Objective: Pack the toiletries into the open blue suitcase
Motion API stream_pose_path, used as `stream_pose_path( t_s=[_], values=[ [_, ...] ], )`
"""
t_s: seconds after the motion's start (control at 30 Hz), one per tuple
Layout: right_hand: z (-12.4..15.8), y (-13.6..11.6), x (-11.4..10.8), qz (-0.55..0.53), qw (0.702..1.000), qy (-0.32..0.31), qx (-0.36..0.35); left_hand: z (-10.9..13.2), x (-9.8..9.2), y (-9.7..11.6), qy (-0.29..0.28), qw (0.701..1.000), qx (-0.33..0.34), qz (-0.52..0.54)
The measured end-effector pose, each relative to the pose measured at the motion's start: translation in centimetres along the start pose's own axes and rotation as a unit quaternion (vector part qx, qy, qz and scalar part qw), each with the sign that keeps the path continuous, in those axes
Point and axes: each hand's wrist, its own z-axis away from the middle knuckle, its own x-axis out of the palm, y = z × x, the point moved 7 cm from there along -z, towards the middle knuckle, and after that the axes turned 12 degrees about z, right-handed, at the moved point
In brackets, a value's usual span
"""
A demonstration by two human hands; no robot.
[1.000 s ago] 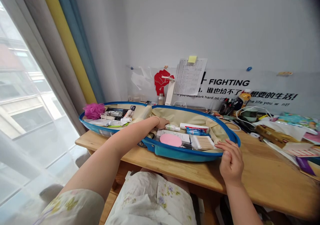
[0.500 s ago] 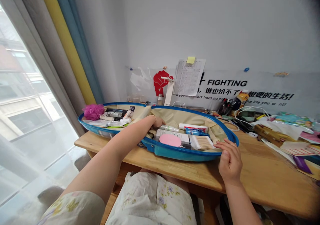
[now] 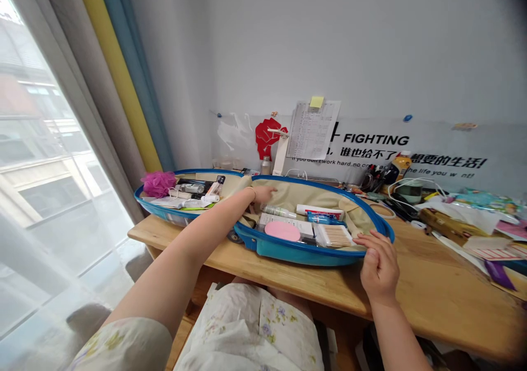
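A blue suitcase (image 3: 296,254) with a beige lining lies opened into two halves on the wooden desk. My left hand (image 3: 262,194) hovers over the inner end of its right half, fingers stretched out and holding nothing. Just below that hand lies a clear bottle (image 3: 279,212). Beside the bottle are a white and red tube (image 3: 317,211) and a blue packet (image 3: 324,218). A pink oval item (image 3: 282,231) and a pack of cotton swabs (image 3: 335,236) lie nearer the front. My right hand (image 3: 379,266) rests open, fingertips on the rim at the right end.
The suitcase's left half holds a purple bath puff (image 3: 158,184) and several tubes. Behind stand a white lamp (image 3: 280,154) and a small bottle (image 3: 265,166). Pens, an orange-labelled bottle (image 3: 399,168), cables and packets crowd the desk (image 3: 428,288) at right. A curtain hangs left.
My left hand has lifted off the clear bottle and risen slightly, its fingers straightening. The bottle stays in the suitcase. My right hand has stayed at the rim.
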Motion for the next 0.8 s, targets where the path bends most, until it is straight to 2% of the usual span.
stream_pose_path(
  t_s=[0.07,0.17,0.23,0.3,0.43,0.53,0.63,0.8],
  values=[
    [0.0,0.0,0.0,-0.001,1.000,0.002,0.001,0.6,-3.1,-0.6,0.072,0.997,-0.026,0.005],
    [-0.1,-0.3,-0.1,-0.002,1.000,0.012,-0.014,2.8,-8.0,-3.2,0.171,0.981,-0.091,-0.005],
    [-0.1,-0.4,-0.1,-0.001,1.000,0.015,-0.024,5.0,-10.4,-6.0,0.202,0.968,-0.147,-0.025],
    [-0.1,-0.4,-0.1,-0.001,1.000,0.015,-0.027,7.4,-11.9,-9.0,0.202,0.957,-0.204,-0.049],
    [0.0,-0.3,0.0,0.001,1.000,0.006,-0.024,12.0,-12.4,-14.6,0.143,0.936,-0.300,-0.114],
    [0.0,-0.3,-0.1,0.001,1.000,0.004,-0.027,14.2,-11.8,-17.3,0.089,0.922,-0.337,-0.168],
    [0.1,-0.3,-0.2,0.001,1.000,0.005,-0.024,14.9,-11.1,-18.7,0.048,0.913,-0.348,-0.205],
    [0.1,-0.3,-0.1,0.007,1.000,-0.006,-0.012,14.2,-10.8,-19.5,0.005,0.902,-0.361,-0.238]
  ],
)
